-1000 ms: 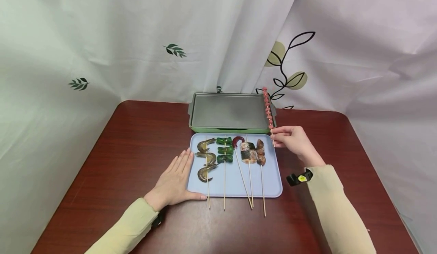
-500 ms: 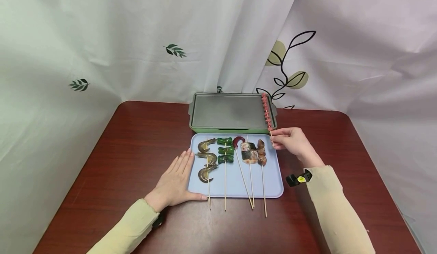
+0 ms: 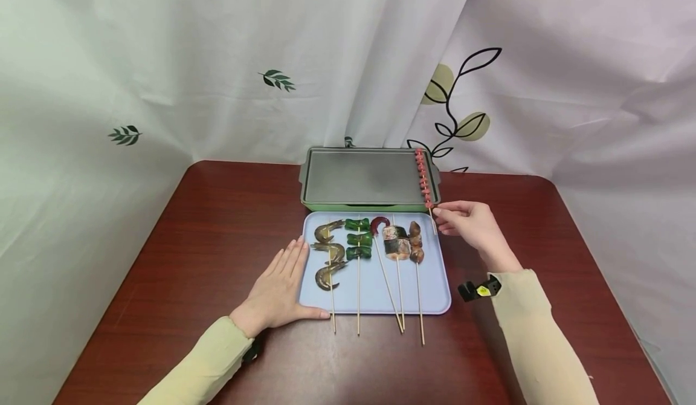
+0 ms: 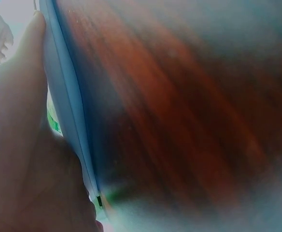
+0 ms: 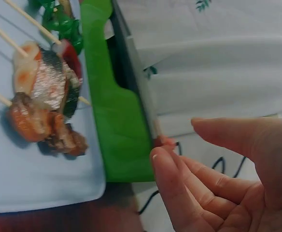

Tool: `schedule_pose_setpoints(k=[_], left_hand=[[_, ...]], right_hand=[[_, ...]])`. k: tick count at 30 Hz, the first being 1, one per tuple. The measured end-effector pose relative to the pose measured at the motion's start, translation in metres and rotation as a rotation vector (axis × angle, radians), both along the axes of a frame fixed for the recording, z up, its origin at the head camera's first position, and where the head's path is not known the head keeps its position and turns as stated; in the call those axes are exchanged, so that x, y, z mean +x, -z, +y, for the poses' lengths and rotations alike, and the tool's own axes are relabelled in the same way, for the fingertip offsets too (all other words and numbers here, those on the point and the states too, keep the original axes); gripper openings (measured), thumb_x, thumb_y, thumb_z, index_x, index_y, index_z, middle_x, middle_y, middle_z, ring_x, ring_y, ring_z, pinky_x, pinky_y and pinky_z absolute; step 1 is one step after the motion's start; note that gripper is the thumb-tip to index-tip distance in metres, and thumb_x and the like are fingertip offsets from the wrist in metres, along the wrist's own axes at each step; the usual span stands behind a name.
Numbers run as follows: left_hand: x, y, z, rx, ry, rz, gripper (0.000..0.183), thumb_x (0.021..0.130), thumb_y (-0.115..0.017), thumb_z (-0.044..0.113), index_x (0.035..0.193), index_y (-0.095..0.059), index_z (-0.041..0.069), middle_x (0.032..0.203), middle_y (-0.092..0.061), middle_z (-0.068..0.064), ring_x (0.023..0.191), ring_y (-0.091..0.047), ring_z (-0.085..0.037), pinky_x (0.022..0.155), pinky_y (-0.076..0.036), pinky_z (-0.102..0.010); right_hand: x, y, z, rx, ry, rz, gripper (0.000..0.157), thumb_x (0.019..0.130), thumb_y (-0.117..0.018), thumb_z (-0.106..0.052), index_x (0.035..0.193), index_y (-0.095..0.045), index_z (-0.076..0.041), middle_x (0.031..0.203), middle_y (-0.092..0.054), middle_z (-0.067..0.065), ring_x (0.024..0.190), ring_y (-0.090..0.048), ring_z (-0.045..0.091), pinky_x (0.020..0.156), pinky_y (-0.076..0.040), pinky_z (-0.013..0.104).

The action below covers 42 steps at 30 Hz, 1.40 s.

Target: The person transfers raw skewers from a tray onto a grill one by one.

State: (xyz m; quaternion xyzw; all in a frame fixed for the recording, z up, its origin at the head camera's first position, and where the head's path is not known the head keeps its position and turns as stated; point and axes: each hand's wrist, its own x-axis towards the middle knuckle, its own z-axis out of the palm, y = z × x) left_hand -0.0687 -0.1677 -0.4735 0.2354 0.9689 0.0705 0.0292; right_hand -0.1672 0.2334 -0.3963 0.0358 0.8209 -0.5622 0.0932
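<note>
A skewer of small red pieces [image 3: 422, 178] lies along the right end of the grey griddle [image 3: 361, 178], its bare stick jutting over the front edge. Beside that stick is my right hand [image 3: 472, 226]; in the right wrist view, a gap shows between thumb and fingers. My left hand [image 3: 277, 284] rests with straight fingers along the left rim of the pale blue tray [image 3: 375, 302]. On the tray lie a shrimp skewer [image 3: 328, 252], a green pepper skewer [image 3: 359, 240], a skewer with a dark red curl [image 3: 379, 225], a fish-chunk skewer [image 3: 397, 245] and a brown meat skewer [image 3: 415, 245].
The griddle sits on a green base [image 5: 114, 121] just behind the tray. Brown wooden table [image 3: 217, 223] surrounds both. A white curtain [image 3: 217, 60] with leaf prints hangs behind the table. Stick ends overhang the tray's front rim.
The red skewer has come down and slightly left onto the griddle. My right thumb and fingers have come off its stick. My left hand has stayed at the tray.
</note>
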Motion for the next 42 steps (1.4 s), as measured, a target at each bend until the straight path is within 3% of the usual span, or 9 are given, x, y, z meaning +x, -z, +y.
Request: schedule_pose_setpoints(k=[5,11,17,24,30,42], left_hand=[[0.0,-0.002,0.0,-0.006,-0.001,-0.005,0.14,0.07,-0.05,0.096,0.158,-0.019,-0.009,0.165,-0.013,-0.026,0.153,-0.013,-0.035,0.122,-0.016,-0.047],[0.0,-0.002,0.0,0.0,0.004,0.006,0.139,0.071,-0.05,0.095,0.157,-0.02,-0.01,0.165,-0.014,-0.026,0.152,-0.015,-0.036,0.122,-0.017,-0.048],[0.0,0.0,-0.001,0.042,0.006,0.021,0.14,0.07,-0.055,0.093,0.157,-0.021,-0.011,0.164,-0.016,-0.028,0.152,-0.016,-0.037,0.121,-0.018,-0.049],[0.0,0.001,-0.001,0.025,0.003,0.02,0.14,0.07,-0.053,0.095,0.157,-0.021,-0.01,0.165,-0.015,-0.027,0.152,-0.015,-0.036,0.122,-0.016,-0.047],[0.001,0.003,-0.001,0.042,0.007,0.038,0.14,0.07,-0.053,0.094,0.156,-0.022,-0.011,0.164,-0.017,-0.028,0.152,-0.017,-0.037,0.121,-0.018,-0.048],[0.0,0.005,-0.002,0.045,0.006,0.03,0.14,0.07,-0.051,0.096,0.157,-0.021,-0.01,0.165,-0.014,-0.027,0.152,-0.015,-0.036,0.121,-0.016,-0.048]], right_hand=[[0.013,-0.015,0.003,-0.011,0.011,0.076,0.048,0.097,-0.073,-0.028,0.129,-0.064,0.008,0.112,-0.07,0.026,0.09,-0.074,0.023,0.079,-0.06,0.031],[0.03,-0.031,0.005,0.023,0.003,0.123,0.056,0.096,-0.073,-0.033,0.135,-0.061,0.006,0.119,-0.069,0.023,0.09,-0.073,0.013,0.082,-0.058,0.03],[0.043,-0.035,0.004,0.017,-0.001,0.149,0.052,0.097,-0.073,-0.031,0.134,-0.062,0.004,0.119,-0.069,0.023,0.091,-0.072,0.008,0.083,-0.058,0.029],[0.057,-0.034,0.006,0.128,-0.026,0.184,0.051,0.098,-0.07,-0.038,0.133,-0.065,-0.002,0.117,-0.072,0.018,0.094,-0.072,0.006,0.081,-0.056,0.02],[0.07,-0.032,0.006,0.228,-0.039,0.155,0.052,0.097,-0.069,-0.045,0.134,-0.067,-0.008,0.118,-0.073,0.008,0.102,-0.069,0.006,0.081,-0.052,0.017],[0.085,-0.002,-0.002,0.187,-0.076,0.085,0.052,0.096,-0.073,-0.035,0.131,-0.066,0.003,0.117,-0.073,0.014,0.104,-0.071,0.022,0.08,-0.054,0.02]])
